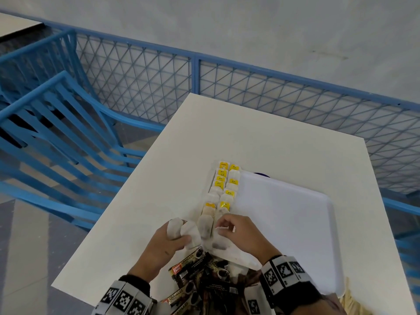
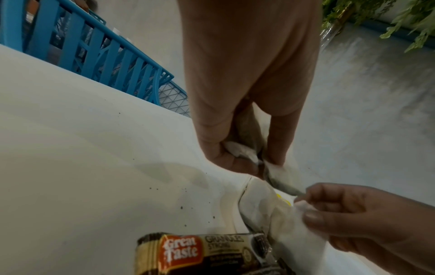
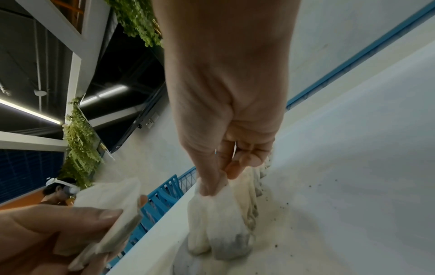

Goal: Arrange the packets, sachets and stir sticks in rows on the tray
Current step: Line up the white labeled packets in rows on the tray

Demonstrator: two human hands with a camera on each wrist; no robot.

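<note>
A white tray (image 1: 293, 219) lies on the table. Two rows of tea bags (image 1: 221, 192), several with yellow tags, run along its left edge. My left hand (image 1: 179, 235) grips a small bunch of tea bags (image 2: 240, 151) just left of the rows' near end. My right hand (image 1: 223, 226) pinches the top of one tea bag (image 3: 223, 221) that lies at the near end of the right row. A pile of dark coffee sachets (image 1: 197, 278) sits between my wrists. One sachet (image 2: 204, 251) reads "Great Taste Granules".
Tan stir sticks (image 1: 354, 301) lie by the tray's near right corner. Blue chairs (image 1: 59, 123) stand left of the white table (image 1: 261, 133), and a blue mesh railing (image 1: 272, 87) runs behind it. Dark crumbs (image 2: 181, 207) dot the table.
</note>
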